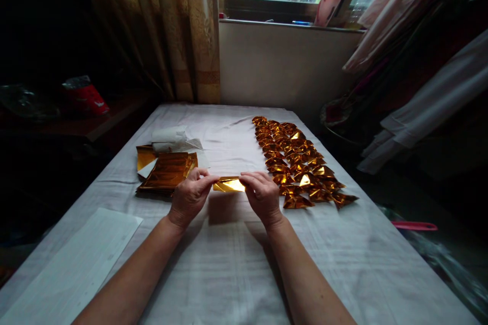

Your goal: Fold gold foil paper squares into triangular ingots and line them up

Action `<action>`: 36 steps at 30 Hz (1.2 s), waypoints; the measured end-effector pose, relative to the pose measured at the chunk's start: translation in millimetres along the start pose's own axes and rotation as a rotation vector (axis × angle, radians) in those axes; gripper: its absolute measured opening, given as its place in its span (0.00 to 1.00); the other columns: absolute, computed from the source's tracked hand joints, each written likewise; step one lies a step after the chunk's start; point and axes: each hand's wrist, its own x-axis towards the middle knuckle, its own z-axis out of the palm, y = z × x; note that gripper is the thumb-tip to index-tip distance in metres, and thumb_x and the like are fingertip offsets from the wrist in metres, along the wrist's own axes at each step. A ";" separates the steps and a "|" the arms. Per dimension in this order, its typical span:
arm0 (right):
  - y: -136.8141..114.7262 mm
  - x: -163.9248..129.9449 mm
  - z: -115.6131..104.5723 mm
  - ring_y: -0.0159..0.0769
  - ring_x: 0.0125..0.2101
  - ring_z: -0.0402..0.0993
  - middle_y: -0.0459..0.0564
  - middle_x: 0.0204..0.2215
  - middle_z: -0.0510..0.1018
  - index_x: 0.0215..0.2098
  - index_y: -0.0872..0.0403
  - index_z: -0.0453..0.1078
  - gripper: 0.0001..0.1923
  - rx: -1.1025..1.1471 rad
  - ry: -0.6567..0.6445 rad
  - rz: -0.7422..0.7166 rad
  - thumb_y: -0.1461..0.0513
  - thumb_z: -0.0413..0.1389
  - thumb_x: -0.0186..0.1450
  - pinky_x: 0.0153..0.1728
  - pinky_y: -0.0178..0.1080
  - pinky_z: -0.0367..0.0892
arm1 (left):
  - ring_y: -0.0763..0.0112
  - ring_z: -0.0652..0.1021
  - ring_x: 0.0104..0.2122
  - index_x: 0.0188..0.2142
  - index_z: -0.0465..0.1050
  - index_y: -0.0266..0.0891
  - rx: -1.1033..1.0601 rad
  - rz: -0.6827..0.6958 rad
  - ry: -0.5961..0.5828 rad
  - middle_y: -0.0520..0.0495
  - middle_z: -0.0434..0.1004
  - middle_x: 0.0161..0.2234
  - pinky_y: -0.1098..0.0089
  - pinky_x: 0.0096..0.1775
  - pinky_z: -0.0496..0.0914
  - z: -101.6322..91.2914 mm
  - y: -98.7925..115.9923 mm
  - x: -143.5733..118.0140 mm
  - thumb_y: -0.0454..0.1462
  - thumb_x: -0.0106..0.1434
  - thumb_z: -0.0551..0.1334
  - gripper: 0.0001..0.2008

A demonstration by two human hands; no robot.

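Between my two hands a folded gold foil paper (pixel 229 184) is held level, a little above the table. My left hand (pixel 191 195) pinches its left end, and my right hand (pixel 263 195) pinches its right end. Just left of my left hand lies a stack of gold foil sheets (pixel 163 172), with more foil and a white sheet poking out at its left. To the right of my right hand, folded gold foil pieces (pixel 297 165) with pointed ends are laid out in rows.
A white cloth covers the table (pixel 236 264). A roll of white tissue (pixel 170 135) lies behind the stack, and a white paper sheet (pixel 76 264) at the front left. Beyond are a curtain (pixel 183 30) and a window sill (pixel 285 25); clothes (pixel 427 106) hang at the right.
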 end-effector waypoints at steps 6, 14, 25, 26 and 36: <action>1.5 -8.6 6.5 0.37 0.41 0.78 0.51 0.40 0.83 0.40 0.49 0.78 0.12 -0.013 -0.037 -0.092 0.64 0.51 0.71 0.46 0.41 0.72 | 0.66 0.79 0.48 0.45 0.76 0.43 -0.157 -0.013 -0.038 0.44 0.77 0.50 0.67 0.48 0.75 6.8 0.7 -17.3 0.33 0.67 0.57 0.11; 0.0 -32.2 8.8 0.38 0.41 0.77 0.48 0.39 0.83 0.38 0.48 0.78 0.07 -0.045 -0.334 -0.101 0.65 0.57 0.66 0.42 0.39 0.70 | 0.65 0.79 0.48 0.48 0.75 0.42 -0.119 0.054 -0.252 0.43 0.79 0.50 0.63 0.51 0.74 1.3 -0.8 -47.3 0.31 0.65 0.58 0.13; -5.7 -45.3 0.6 0.39 0.42 0.75 0.47 0.41 0.83 0.36 0.47 0.78 0.07 -0.016 -0.425 0.036 0.64 0.58 0.65 0.45 0.43 0.66 | 0.60 0.77 0.44 0.36 0.78 0.45 0.082 -0.066 -0.249 0.49 0.82 0.41 0.58 0.47 0.67 -1.4 11.2 -59.4 0.37 0.65 0.61 0.05; -6.0 -44.5 0.8 0.39 0.42 0.75 0.47 0.41 0.83 0.35 0.47 0.78 0.06 -0.018 -0.423 0.064 0.63 0.58 0.65 0.45 0.43 0.65 | 0.61 0.77 0.43 0.36 0.77 0.44 0.084 -0.086 -0.234 0.48 0.81 0.41 0.59 0.46 0.67 -0.2 10.4 -59.2 0.38 0.65 0.62 0.05; -15.1 -40.8 10.3 0.40 0.41 0.73 0.48 0.38 0.81 0.28 0.50 0.73 0.07 -0.098 -0.349 0.285 0.61 0.58 0.65 0.44 0.44 0.62 | 0.59 0.75 0.41 0.27 0.71 0.42 0.145 -0.207 -0.218 0.48 0.79 0.38 0.59 0.45 0.67 8.2 10.1 -51.4 0.37 0.60 0.64 0.06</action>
